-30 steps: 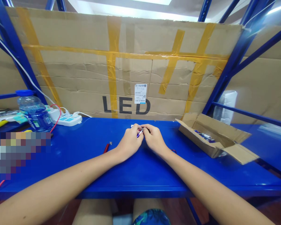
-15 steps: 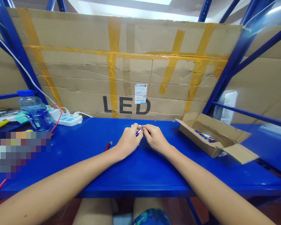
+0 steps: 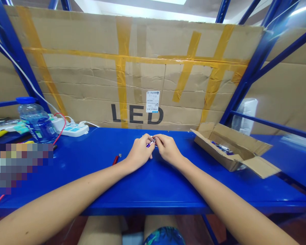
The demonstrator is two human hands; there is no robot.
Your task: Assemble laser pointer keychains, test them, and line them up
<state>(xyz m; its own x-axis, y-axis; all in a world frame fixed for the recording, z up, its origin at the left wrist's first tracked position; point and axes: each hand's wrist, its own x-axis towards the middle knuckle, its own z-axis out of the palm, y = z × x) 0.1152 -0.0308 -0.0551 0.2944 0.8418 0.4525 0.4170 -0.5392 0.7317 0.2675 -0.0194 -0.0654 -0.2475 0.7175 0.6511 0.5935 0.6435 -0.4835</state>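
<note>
Blue steel counter (image 3: 153,190): left hand (image 3: 139,152) and right hand (image 3: 167,148) together at centre, both pinching small purple-and-silver part (image 3: 150,145) (too small to identify). Low, steady pinch suits fine work. Open cardboard box (image 3: 219,157) off right.

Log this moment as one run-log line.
left hand: holds small blue-and-silver part | right hand: holds same part | nearby: open cardboard box
</note>
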